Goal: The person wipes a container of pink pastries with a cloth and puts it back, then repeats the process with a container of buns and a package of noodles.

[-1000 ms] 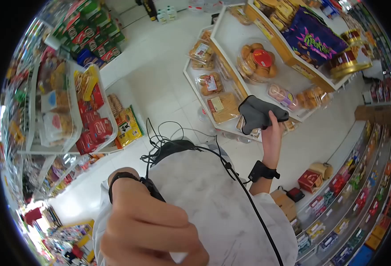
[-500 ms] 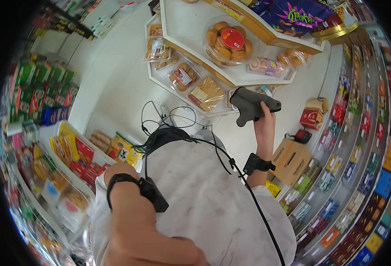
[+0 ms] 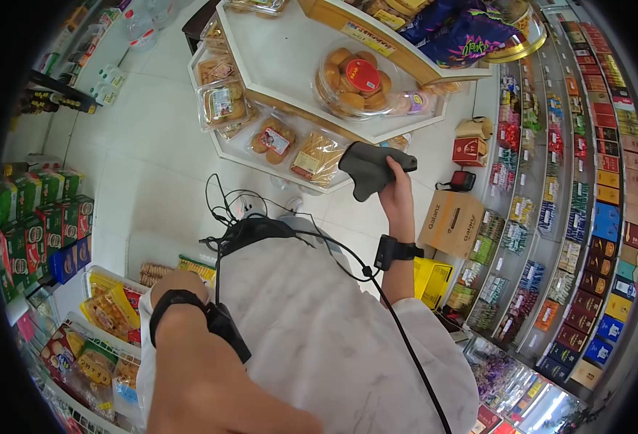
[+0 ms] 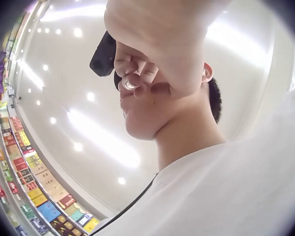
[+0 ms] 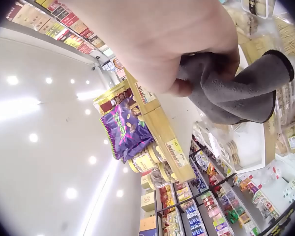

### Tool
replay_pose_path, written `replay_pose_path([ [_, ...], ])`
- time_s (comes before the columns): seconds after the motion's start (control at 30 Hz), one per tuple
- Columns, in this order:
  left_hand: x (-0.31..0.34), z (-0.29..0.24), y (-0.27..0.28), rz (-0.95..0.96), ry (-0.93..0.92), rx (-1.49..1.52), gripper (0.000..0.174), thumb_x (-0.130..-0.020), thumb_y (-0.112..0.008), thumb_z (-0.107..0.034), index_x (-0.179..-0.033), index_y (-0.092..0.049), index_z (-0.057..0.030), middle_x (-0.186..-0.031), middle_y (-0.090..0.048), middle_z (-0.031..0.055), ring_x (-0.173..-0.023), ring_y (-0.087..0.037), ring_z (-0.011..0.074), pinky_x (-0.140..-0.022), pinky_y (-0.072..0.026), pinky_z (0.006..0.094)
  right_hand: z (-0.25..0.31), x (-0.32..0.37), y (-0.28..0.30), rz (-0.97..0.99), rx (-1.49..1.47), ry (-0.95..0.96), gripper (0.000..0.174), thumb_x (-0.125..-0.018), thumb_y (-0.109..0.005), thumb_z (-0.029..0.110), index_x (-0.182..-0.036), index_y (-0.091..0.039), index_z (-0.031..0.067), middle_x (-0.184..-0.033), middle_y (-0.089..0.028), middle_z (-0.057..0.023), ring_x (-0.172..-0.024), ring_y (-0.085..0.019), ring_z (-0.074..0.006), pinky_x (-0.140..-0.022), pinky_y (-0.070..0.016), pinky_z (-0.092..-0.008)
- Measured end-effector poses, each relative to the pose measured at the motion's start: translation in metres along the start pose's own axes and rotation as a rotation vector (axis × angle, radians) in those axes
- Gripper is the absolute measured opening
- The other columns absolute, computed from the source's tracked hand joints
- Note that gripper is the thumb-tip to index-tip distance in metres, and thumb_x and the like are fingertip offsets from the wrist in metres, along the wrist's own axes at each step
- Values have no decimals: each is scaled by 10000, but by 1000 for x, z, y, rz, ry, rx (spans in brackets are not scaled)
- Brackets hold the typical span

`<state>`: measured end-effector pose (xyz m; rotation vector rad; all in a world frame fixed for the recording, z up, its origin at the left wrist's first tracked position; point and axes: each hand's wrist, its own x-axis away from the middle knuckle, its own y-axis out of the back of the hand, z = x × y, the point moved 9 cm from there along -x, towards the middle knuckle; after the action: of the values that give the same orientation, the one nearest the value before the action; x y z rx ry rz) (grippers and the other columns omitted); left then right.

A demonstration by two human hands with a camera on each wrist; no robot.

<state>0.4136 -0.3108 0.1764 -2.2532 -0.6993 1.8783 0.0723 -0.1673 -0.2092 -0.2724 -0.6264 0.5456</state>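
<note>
One grey cloth [image 3: 368, 168] hangs bunched in my right hand [image 3: 396, 194], fingers curled tight round its folds, raised just in front of the white display stand [image 3: 290, 50] in a shop aisle. Behind the cloth, packs of biscuits [image 3: 317, 155] lie on the stand's lower tier. A round tub of buns [image 3: 351, 79] with a red label sits on the tier above, and a purple snack bag [image 3: 464, 32] higher up. A cardboard box [image 3: 451, 223] stands on the floor near my right forearm. My left hand [image 4: 157, 49] is lifted close to the head, beside a black device [image 4: 104, 54]; whether its curled fingers grip anything I cannot tell.
</note>
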Motion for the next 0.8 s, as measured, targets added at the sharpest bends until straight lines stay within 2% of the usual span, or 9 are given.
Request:
replay_pose_path([
  [0.1,-8,0,-2,36,252,71,721,-1064,-185,-371,-539,-543,-30,-550,-522,58,-439,-439,144,-375,-329,242,0,-3,-20,61,4,-22,338,-929,-619,158,-1201,-548,-31,-1177,-619,-115,-1096,-596,-215,-939,-476,-360],
  [0.3,-12,-16,-28,154,-34,-88,557,-1016,-322,-236,-549,-543,-28,-543,-514,47,-422,-431,123,-370,-285,241,1,-36,-24,89,0,-15,319,-925,-635,188,-1181,-568,9,-1157,-636,-100,-1067,-618,-216,-919,-490,-355],
  [0.43,-10,-23,-43,137,-14,-242,336,-864,-517,-110,-536,-522,-39,-541,-514,42,-411,-423,119,-372,-276,247,-7,-86,-5,70,-2,0,325,-921,-651,212,-1171,-575,19,-1130,-648,-101,-1050,-631,-224,-892,-515,-355],
  [0.57,-2,-35,-50,342,-203,-216,169,-692,-614,-47,-542,-536,-53,-547,-527,38,-407,-426,119,-373,-291,267,-5,-104,-21,80,70,-20,365,-901,-689,271,-1143,-577,22,-1070,-664,-94,-986,-654,-213,-851,-544,-353],
  [0.6,4,-40,-49,296,-208,-307,198,-720,-607,-67,-536,-535,-72,-568,-548,40,-409,-438,128,-379,-305,279,-6,-113,-22,75,93,-25,379,-894,-697,291,-1130,-581,17,-1058,-664,-95,-960,-659,-210,-827,-549,-351],
  [0.63,10,-40,-48,327,-224,-267,124,-760,-638,-94,-795,-521,-75,-588,-567,40,-403,-440,122,-376,-311,267,-10,-126,-17,71,113,-27,395,-887,-705,310,-1117,-585,13,-1046,-664,-96,-934,-664,-208,-803,-554,-350],
  [0.7,16,-40,-42,378,-245,-185,521,-840,-701,-149,-1313,-491,-83,-629,-604,38,-392,-444,110,-372,-322,243,-18,-144,-12,52,161,-38,429,-873,-720,350,-1092,-593,3,-1021,-663,-98,-881,-674,-203,-754,-565,-348],
  [0.73,13,-40,-42,371,-184,-287,740,-854,-684,-141,-1477,-287,-110,-641,-619,47,-393,-459,110,-372,-345,245,-17,-144,-16,62,126,-12,461,-851,-742,362,-1078,-594,-11,-991,-659,-100,-862,-674,-199,-738,-566,-346],
  [0.8,12,-42,-32,204,-78,-349,460,-811,-605,-19,-1234,-446,-103,-606,-604,76,-412,-493,149,-360,-363,260,-20,-155,-9,31,174,39,418,-870,-714,334,-1121,-584,26,-1026,-654,-80,-881,-662,-190,-746,-553,-349],
])
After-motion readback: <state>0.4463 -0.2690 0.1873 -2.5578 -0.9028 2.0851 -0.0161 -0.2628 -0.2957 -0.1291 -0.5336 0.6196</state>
